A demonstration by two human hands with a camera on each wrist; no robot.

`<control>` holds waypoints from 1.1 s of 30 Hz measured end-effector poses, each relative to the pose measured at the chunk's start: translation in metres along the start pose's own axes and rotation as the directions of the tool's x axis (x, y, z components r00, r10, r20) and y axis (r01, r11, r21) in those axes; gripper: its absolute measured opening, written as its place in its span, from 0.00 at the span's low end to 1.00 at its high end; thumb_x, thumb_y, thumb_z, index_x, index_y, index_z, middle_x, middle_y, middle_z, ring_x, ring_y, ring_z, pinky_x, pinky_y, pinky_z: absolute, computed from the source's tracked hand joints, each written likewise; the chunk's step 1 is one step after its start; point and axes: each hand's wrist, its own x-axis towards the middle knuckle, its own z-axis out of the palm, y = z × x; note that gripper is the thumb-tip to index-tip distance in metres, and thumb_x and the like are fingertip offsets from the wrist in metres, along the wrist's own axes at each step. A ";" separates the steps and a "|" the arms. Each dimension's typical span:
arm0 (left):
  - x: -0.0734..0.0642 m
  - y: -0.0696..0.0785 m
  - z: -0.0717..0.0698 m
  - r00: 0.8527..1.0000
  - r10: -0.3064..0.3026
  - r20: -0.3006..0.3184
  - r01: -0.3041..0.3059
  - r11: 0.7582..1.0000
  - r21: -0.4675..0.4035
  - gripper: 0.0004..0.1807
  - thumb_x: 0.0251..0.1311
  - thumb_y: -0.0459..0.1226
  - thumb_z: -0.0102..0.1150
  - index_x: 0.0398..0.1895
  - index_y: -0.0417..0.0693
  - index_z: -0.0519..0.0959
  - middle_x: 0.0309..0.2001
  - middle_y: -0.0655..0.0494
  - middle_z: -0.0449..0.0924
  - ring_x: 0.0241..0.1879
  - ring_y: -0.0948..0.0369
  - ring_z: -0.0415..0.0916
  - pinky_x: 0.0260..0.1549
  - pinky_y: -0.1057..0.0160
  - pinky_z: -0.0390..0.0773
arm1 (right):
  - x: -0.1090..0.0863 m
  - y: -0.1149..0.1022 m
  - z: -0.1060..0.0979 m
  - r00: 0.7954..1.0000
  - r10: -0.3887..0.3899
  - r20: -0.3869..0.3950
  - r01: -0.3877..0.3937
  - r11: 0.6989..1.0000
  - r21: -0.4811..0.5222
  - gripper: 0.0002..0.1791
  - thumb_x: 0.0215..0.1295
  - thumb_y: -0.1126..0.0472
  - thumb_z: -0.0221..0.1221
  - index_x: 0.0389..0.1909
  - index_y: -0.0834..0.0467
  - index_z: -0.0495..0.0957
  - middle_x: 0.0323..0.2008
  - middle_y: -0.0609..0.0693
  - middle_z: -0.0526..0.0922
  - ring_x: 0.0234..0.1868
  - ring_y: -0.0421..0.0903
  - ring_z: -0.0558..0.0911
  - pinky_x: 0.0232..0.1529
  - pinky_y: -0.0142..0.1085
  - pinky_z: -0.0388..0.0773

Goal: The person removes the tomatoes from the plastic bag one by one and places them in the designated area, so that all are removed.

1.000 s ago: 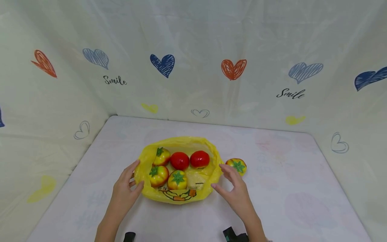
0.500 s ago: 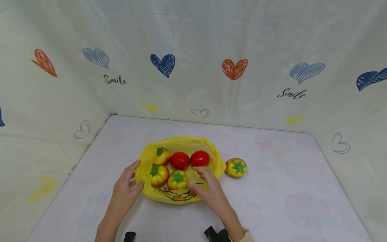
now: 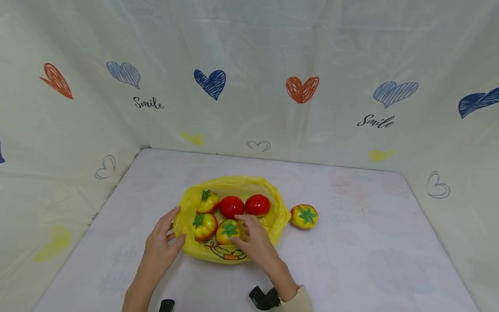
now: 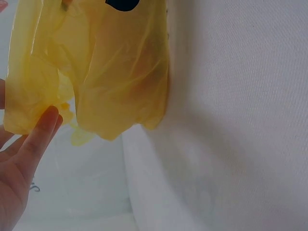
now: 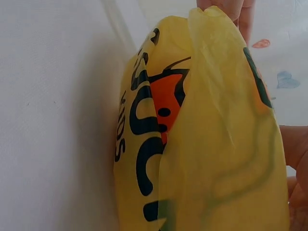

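Note:
A yellow plastic bag (image 3: 195,247) lies with its mouth spread upward on the table. In it are persimmon-like fruits, yellow-orange with green star-shaped tops; one fruit (image 3: 226,236) is nearest the front. Two smooth red round fruits, a left one (image 3: 231,207) and a right one (image 3: 257,205), lie behind. My left hand (image 3: 161,242) rests against the bag's left side, its fingers (image 4: 41,132) touching the plastic. Over the bag's front rim, my right hand (image 3: 259,247) has fingers and thumb spread at the front fruit's right side. The bag hides the fingertips in the right wrist view.
Another yellow-orange persimmon-like fruit (image 3: 304,216) sits on the white table (image 3: 366,242), just right of the bag. A pale curtain (image 3: 249,52) printed with hearts hangs behind the table and at its sides. Black wrist devices, such as the right one (image 3: 264,298), show at the lower edge.
My right hand has moved left from the bag's right rim, across its opening, to the front yellow-orange fruit. My left hand has stayed at the bag's left side.

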 end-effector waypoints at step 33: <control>-0.002 0.002 0.001 1.000 0.004 0.012 -0.004 1.000 -0.009 0.35 0.56 0.27 0.57 0.68 0.43 0.59 0.64 0.40 0.62 0.52 0.44 0.71 0.45 0.52 0.80 | 0.007 -0.002 0.012 0.981 0.073 0.180 -0.038 0.980 -0.194 0.42 0.51 0.56 0.68 0.67 0.51 0.60 0.53 0.53 0.68 0.50 0.50 0.73 0.49 0.45 0.80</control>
